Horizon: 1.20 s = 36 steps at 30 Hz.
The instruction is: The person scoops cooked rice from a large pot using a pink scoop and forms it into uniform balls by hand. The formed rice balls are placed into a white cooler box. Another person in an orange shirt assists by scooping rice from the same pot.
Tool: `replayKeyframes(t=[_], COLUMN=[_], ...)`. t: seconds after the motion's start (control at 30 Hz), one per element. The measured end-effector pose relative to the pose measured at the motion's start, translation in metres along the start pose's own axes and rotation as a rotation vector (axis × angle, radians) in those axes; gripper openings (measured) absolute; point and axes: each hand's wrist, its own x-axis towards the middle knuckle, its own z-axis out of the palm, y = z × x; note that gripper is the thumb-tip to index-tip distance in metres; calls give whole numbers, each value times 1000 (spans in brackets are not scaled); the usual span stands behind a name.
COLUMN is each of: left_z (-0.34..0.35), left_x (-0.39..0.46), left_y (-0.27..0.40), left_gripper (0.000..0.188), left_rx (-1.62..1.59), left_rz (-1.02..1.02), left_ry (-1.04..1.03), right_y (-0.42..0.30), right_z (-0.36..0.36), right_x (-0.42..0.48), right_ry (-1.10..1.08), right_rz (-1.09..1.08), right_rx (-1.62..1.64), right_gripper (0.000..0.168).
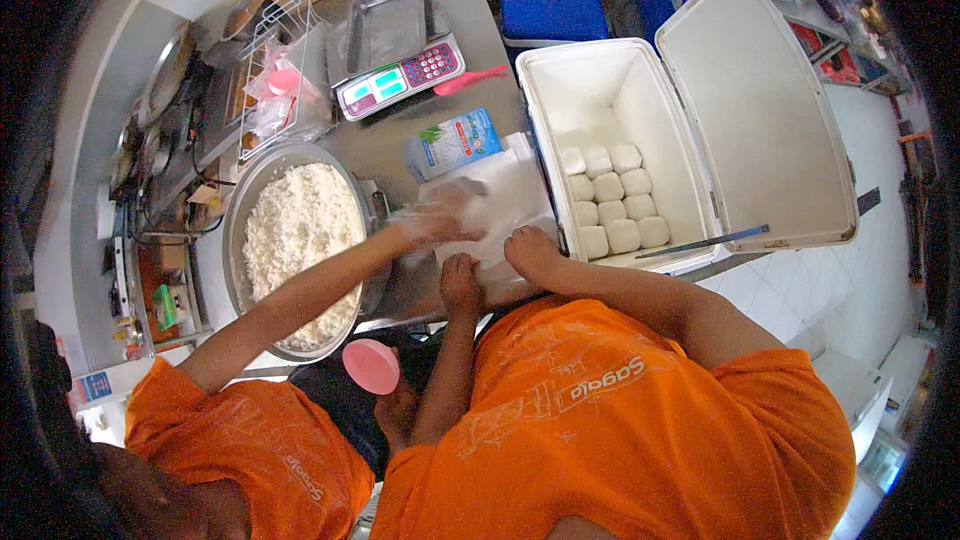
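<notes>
My left hand (459,281) and my right hand (534,255) are at the near edge of thin white translucent plastic sheets (517,187) on a metal table. Fingers of both curl on the plastic. A co-worker's blurred hand (450,217), apparently in clear plastic, is over the sheets. The co-worker's other hand (394,409) holds a pink bowl (371,366). To the left stands a large metal tub (231,240) of white cooked rice (300,240). On the right, rounded white portions (607,186) lie in rows inside an open cooler (652,97).
A blue-and-white packet (457,142) lies behind the sheets, near a pink spoon (469,80) and a digital scale (401,76) with a metal tray (386,22). A long flat strip (705,241) crosses the cooler's near rim. A white wire rack (300,101) stands behind the tub.
</notes>
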Motion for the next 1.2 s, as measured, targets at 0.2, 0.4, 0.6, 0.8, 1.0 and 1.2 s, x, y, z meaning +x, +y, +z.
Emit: replayKeyframes(t=[0.2, 0.4, 0.6, 0.8, 1.0, 1.2], left_z=[-4, -22, -6, 13, -6, -5], left_x=[-14, 1, 15, 21, 33, 42], left_y=[12, 75, 66, 47, 58, 70], left_gripper=[14, 68, 85, 88, 91, 94], left_rx=[191, -41, 199, 237, 178, 212], left_rz=[11, 247, 173, 76, 115, 90], left_ry=[134, -159, -185, -139, -216, -263], right_y=[13, 26, 1, 16, 78, 121], right_z=[7, 2, 11, 17, 5, -28], right_x=[4, 35, 16, 16, 117, 157], right_ry=[64, 314, 309, 72, 493, -425], right_rz=[154, 617, 827, 826, 860, 153], right_rx=[214, 703, 1056, 1666, 657, 111], right_gripper=[16, 36, 41, 57, 89, 84])
